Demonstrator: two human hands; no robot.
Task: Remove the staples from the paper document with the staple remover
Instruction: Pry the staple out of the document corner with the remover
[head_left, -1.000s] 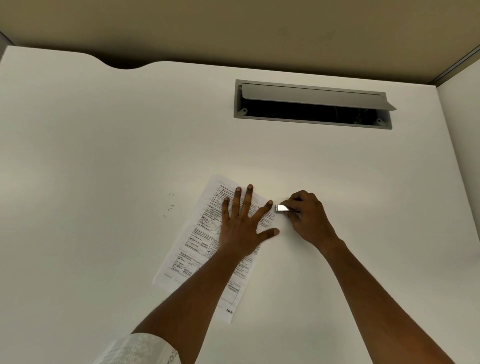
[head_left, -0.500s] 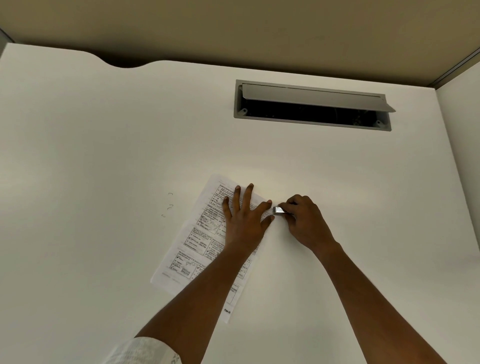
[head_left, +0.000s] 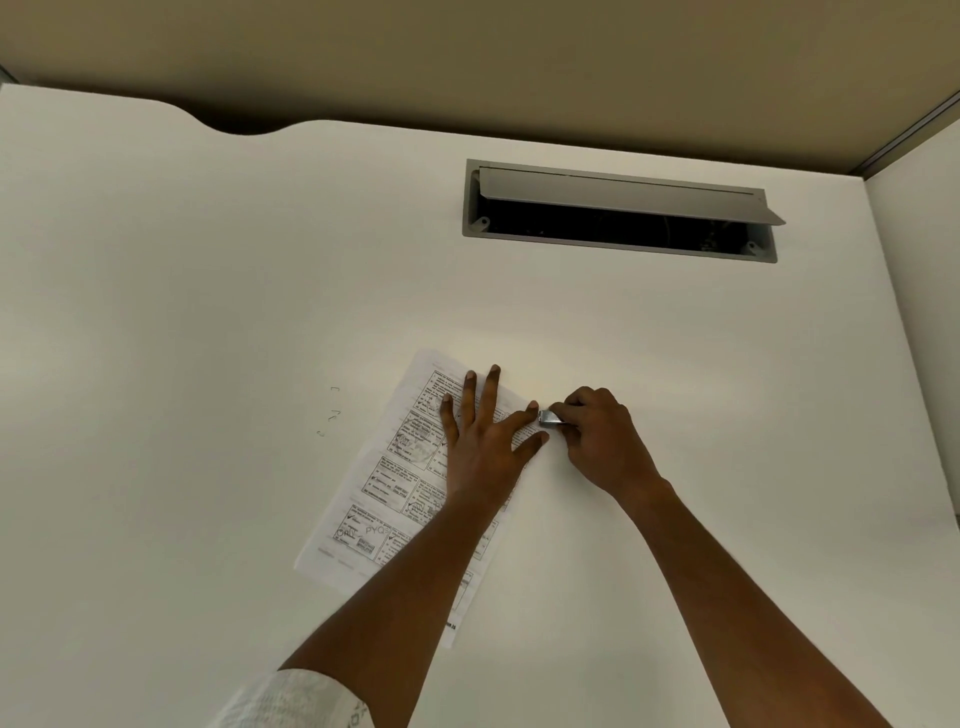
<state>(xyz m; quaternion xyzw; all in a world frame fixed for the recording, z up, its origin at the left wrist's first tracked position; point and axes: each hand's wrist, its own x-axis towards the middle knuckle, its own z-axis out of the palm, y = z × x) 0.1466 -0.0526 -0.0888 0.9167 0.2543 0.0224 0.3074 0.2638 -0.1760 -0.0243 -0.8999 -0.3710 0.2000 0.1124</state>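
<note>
A printed paper document (head_left: 387, 496) lies tilted on the white desk (head_left: 182, 312). My left hand (head_left: 485, 441) presses flat on its upper part, fingers spread. My right hand (head_left: 602, 439) grips a small metal staple remover (head_left: 550, 417), whose tip sits at the paper's right edge between my left index finger and thumb. The staple under the tip is hidden. Three pulled staples (head_left: 330, 413) lie loose on the desk to the left of the paper.
A grey cable port (head_left: 621, 210) with its lid raised is sunk into the desk at the back right. A white side panel (head_left: 919, 312) borders the desk on the right. A curved cut-out (head_left: 244, 127) marks the far edge.
My left hand has spread its thumb and index finger again beside the remover. The right hand stays at the paper's right edge with the tool.
</note>
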